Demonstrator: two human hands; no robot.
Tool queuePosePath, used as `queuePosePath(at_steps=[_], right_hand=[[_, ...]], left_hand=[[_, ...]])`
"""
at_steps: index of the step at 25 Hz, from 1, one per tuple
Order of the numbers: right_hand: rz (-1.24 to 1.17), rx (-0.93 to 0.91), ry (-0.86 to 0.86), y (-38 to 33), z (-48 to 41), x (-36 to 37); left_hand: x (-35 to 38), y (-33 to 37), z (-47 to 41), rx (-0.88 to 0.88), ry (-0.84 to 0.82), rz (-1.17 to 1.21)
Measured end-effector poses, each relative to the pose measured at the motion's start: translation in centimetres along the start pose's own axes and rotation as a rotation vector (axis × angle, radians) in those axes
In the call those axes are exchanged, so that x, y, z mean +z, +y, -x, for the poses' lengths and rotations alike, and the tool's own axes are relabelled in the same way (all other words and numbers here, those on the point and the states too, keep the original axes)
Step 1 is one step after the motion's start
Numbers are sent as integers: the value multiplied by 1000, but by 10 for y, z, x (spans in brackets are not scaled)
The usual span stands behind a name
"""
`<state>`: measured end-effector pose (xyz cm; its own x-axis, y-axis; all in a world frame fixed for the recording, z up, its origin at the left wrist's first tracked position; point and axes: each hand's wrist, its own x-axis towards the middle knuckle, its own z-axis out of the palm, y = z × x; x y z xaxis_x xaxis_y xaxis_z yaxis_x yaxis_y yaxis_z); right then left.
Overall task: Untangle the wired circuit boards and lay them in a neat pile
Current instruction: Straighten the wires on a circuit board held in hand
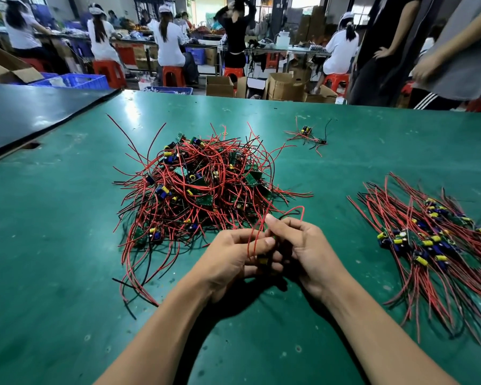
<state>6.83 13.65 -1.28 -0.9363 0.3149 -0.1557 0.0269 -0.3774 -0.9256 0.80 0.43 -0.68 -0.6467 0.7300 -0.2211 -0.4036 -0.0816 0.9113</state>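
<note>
The green table point(67, 245) carries a tangled heap point(200, 187), a neat pile point(428, 240) and a stray pair point(308, 134)

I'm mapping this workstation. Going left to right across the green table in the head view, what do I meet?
Tangled heap → left hand → right hand, both gripping one wired board → neat pile.

Green tabletop point(345, 151) smooth with a dull sheen and scuffs, red plastic-coated wires point(206, 173), green circuit boards point(254, 176), brown cardboard boxes point(285, 86) beyond the far edge
</note>
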Motion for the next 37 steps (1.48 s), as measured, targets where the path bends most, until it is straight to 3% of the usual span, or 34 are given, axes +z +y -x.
queuePosePath(at_steps=[5, 9, 13, 18, 22, 25, 32, 37], right_hand=[[-1, -87, 237, -11, -13, -14], [-177, -10, 290, -13, -21, -15], [-296, 87, 239, -13, -20, -8], [54, -18, 154, 4, -10, 5], [87, -25, -69, 3, 2, -3], [84, -55, -27, 3, 1, -5], [-33, -188, 248, -6, -10, -9], [-317, -52, 268, -18, -13, -19]], left_hand=[[3, -6, -2, 94, -1, -172], [5, -6, -3, 135, -11, -202], [3, -5, 0, 136, -51, -195], [6, -7, -4, 189, 98, -203], [3, -5, -4, 137, 127, -28], [3, -4, -5, 110, 80, -9], [1, -4, -3, 123, -103, -169], [1, 2, -1, 46, -172, -213]])
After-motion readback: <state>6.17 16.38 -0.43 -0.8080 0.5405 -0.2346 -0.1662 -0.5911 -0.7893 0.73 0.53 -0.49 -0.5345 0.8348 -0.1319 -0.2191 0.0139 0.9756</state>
